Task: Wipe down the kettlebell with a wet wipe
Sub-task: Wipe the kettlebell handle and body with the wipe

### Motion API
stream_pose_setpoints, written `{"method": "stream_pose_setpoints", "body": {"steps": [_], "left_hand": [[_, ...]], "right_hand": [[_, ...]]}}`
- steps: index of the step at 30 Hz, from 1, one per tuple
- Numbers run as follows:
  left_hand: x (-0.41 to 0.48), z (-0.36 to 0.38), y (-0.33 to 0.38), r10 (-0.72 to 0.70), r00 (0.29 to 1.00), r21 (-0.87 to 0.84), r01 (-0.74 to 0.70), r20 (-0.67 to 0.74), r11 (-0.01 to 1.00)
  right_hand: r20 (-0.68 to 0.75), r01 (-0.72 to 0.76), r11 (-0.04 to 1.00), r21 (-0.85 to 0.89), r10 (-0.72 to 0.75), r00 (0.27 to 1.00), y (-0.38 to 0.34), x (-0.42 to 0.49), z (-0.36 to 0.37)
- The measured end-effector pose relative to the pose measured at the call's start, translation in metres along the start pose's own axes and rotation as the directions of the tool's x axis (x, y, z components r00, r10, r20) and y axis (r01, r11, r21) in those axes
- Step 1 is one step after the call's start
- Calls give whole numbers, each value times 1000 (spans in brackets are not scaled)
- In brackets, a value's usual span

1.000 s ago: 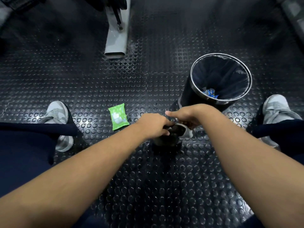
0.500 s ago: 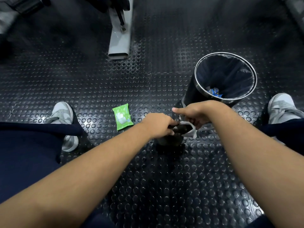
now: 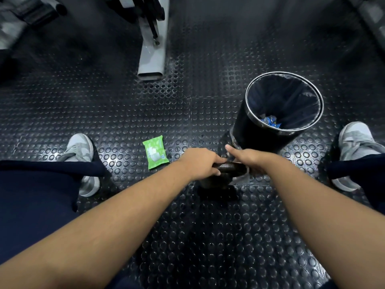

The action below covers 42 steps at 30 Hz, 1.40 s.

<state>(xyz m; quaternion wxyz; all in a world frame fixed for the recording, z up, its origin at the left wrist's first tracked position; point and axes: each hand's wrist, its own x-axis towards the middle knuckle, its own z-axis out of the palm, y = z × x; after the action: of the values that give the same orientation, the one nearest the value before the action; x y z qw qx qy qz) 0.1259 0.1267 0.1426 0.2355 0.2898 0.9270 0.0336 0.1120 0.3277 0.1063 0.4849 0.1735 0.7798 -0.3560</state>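
A dark kettlebell (image 3: 216, 180) stands on the studded rubber floor between my feet. My left hand (image 3: 200, 163) is closed around the left part of its handle (image 3: 231, 166). My right hand (image 3: 248, 159) presses a white wet wipe (image 3: 241, 176) against the right end of the handle; most of the wipe is hidden under the hand, and its edge hangs down beside the kettlebell. A green pack of wet wipes (image 3: 155, 151) lies flat on the floor left of my left hand.
A black waste bin (image 3: 254, 130) with a metal rim and dark liner stands just behind my right hand, with blue wrappers inside. A grey machine leg (image 3: 152, 57) rests on the floor farther back. My grey shoes (image 3: 83, 151) flank the kettlebell.
My right hand with the wipe has slid a little along the handle's right end. My left hand keeps its grip. The view has shifted slightly.
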Motion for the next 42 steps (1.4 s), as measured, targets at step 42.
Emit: {"method": "stream_pose_setpoints", "body": {"steps": [42], "left_hand": [[3, 0, 0, -10, 1000, 31, 9, 22, 999]], "right_hand": [[-1, -9, 984, -180, 9, 1000, -51, -16, -2]]}}
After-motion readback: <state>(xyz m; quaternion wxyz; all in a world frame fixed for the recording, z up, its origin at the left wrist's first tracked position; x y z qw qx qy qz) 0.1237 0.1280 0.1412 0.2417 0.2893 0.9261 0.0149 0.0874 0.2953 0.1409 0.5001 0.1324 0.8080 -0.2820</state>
